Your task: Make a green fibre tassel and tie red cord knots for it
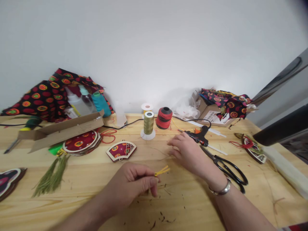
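My left hand (131,183) pinches a short yellow cord (161,171) at its fingertips, above the pale wooden table (192,205). My right hand (185,152), with a silver bangle (222,189) on its wrist, hovers near a black hot glue gun (198,137). Fine thread (156,150) lies close to its fingertips, and I cannot tell whether it is held. Black-handled scissors (228,170) lie to the right of that hand. Beyond my hands sits a fan-shaped wooden ornament (121,150) covered in red patterned fabric.
Green tassels (51,176) and stacked round fabric pieces (80,144) lie left, by an open cardboard box (64,131). Gold (149,123) and red (164,117) thread spools stand behind my hands. Patterned cloth (43,96), bottles (99,104) and a glue-gun cable (125,125) lie along the wall.
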`<state>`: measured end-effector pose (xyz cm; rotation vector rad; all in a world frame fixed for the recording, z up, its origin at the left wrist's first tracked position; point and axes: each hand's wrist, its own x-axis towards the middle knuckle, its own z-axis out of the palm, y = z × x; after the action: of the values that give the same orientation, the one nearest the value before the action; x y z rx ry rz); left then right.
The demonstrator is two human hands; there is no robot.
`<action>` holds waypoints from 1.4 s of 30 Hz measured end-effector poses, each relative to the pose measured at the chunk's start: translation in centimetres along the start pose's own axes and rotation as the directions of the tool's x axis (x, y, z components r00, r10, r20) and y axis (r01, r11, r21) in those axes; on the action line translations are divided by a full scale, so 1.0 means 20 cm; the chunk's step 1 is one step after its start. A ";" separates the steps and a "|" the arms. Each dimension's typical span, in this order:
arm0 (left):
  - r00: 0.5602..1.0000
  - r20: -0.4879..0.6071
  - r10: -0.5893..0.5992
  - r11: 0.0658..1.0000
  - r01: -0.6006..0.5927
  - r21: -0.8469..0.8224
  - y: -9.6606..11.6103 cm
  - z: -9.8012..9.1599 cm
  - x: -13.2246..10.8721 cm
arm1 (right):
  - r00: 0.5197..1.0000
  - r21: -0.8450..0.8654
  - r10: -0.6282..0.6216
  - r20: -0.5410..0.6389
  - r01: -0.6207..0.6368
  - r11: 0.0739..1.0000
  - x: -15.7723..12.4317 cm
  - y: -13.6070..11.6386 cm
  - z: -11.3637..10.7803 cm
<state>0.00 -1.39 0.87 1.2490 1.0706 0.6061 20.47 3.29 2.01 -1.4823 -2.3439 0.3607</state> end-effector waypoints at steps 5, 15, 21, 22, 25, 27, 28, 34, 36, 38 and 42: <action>0.989 0.151 -0.002 0.998 -0.008 0.064 -0.01 0.00 -0.01 | 0.983 -0.293 0.051 0.177 0.003 0.956 -0.01 0.04 0.02; 0.980 0.189 0.054 0.996 -0.066 0.058 -0.02 -0.01 -0.03 | 0.942 0.599 0.329 0.064 -0.300 0.743 0.18 -0.08 0.12; 0.970 0.236 0.061 0.998 -0.062 -0.003 -0.03 -0.01 -0.04 | 0.928 0.500 0.372 0.008 -0.325 0.802 0.33 -0.10 0.27; 0.967 0.246 0.058 0.998 -0.055 -0.017 -0.03 -0.01 -0.04 | 0.931 0.468 0.365 -0.014 -0.317 0.825 0.35 -0.11 0.29; 0.959 0.279 0.052 0.998 -0.038 -0.055 -0.04 0.00 -0.04 | 0.933 0.374 0.354 -0.067 -0.306 0.876 0.42 -0.14 0.31; 0.956 0.288 0.060 0.996 -0.040 -0.077 -0.03 0.00 -0.04 | 0.929 0.321 0.361 -0.080 -0.319 0.892 0.46 -0.16 0.32; 0.956 0.287 0.065 0.995 -0.041 -0.088 -0.03 0.00 -0.04 | 0.928 0.299 0.363 -0.083 -0.324 0.898 0.49 -0.17 0.32; 0.964 0.258 0.059 0.992 -0.028 -0.122 -0.03 0.00 -0.05 | 0.932 0.219 0.350 -0.091 -0.324 0.920 0.61 -0.21 0.32; 0.967 0.248 0.065 0.991 -0.034 -0.126 -0.03 0.00 -0.05 | 0.932 0.205 0.350 -0.090 -0.327 0.923 0.64 -0.21 0.33; 0.965 0.251 0.072 0.992 -0.043 -0.118 -0.02 -0.01 -0.05 | 0.934 0.195 0.345 -0.091 -0.323 0.926 0.67 -0.22 0.34; 0.973 0.222 0.063 0.995 -0.042 -0.095 -0.01 -0.02 -0.03 | 0.947 0.181 0.312 -0.073 -0.295 0.938 0.65 -0.22 0.31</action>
<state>-0.64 -1.89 0.85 1.2383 0.8160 0.5331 9.18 12.99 0.14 -1.7360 -1.9538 0.5336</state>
